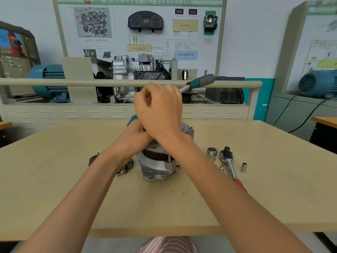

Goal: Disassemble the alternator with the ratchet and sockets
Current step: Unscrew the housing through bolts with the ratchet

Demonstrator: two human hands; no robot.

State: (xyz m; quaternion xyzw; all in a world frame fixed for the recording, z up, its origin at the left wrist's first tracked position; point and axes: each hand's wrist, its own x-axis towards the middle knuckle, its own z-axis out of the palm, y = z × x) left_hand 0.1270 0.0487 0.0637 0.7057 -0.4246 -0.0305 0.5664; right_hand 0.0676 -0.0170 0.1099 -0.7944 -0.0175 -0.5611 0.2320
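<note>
The silver alternator (156, 168) stands on the wooden table (273, 189), its top hidden by both hands. My right hand (160, 110) is curled round the metal shaft of a ratchet whose green and grey handle (202, 81) points up and to the right. My left hand (138, 133) lies just under the right wrist, on top of the alternator. It grips a tool of which only a green end (132, 120) shows. What the ratchet head sits on is hidden.
Right of the alternator lie a large socket (211, 153), a red-handled ratchet (230, 162) and two small sockets (221, 167) (243, 167). Removed parts (125, 168) and a dark piece (93, 158) lie to the left. A training bench rail (73, 82) runs behind the table.
</note>
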